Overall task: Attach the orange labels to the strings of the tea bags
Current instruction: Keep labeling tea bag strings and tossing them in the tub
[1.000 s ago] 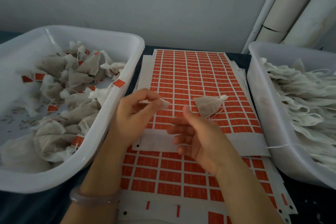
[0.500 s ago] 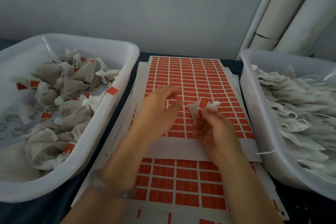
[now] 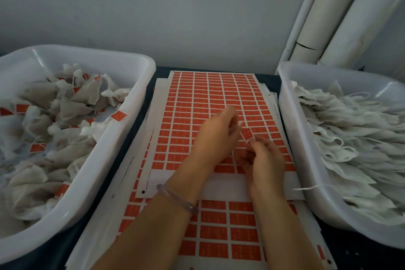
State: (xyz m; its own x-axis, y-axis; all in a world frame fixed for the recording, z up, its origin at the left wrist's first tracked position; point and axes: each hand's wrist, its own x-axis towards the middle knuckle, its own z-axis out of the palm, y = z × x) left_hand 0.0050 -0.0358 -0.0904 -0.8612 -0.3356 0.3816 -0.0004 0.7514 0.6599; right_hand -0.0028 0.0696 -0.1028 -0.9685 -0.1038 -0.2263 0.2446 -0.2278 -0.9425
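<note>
1. Here, one orange label (image 3: 247, 133) is lifted off the sheet of labels (image 3: 163, 178), above the sheet's middle and a little toward its right edge. It sits skewed against the straight rows beneath it, its long axis slanting from upper left down to lower right.
2. The right hand (image 3: 264, 160) has its fingers curled in, and its fingertips pinch the label at the lower right corner. A thin thread seems to run beside that corner, but it is too blurred to be sure.
3. The left hand (image 3: 215, 138) is curled over the sheet with its fingertips at the label's upper edge. I cannot tell whether they grip the label or only touch it. A bracelet (image 3: 175, 199) circles that wrist.
4. A second sheet (image 3: 219, 226) lies under the first, sticking out at the near end.
5. Left of the sheet stands a white tub (image 3: 140, 85) holding tea bags (image 3: 72, 98) with orange labels already on them.
6. Right of the sheet stands another white tub (image 3: 282, 85), holding flat white tea bags (image 3: 350, 133) without labels. One string (image 3: 306, 188) hangs over its rim toward the sheet.
</note>
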